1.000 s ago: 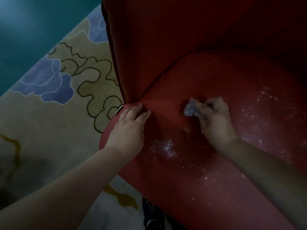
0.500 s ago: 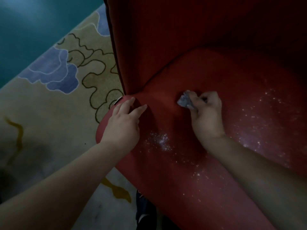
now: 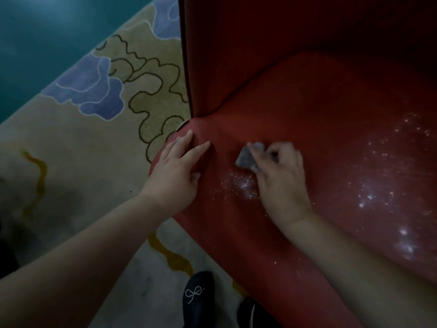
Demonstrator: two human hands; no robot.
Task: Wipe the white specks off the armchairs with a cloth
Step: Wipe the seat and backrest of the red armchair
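Grey cloth (image 3: 248, 157) is gripped in the right hand (image 3: 281, 178) above white specks (image 3: 241, 185), while the seat (image 3: 307, 114) is pressed by the left hand (image 3: 175, 171), fingers straight.

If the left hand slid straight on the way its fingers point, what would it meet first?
The left hand rests on the red seat, fingers pointing up and right. Going on, it would likely run into the crease under the upright backrest; depth is hard to judge.
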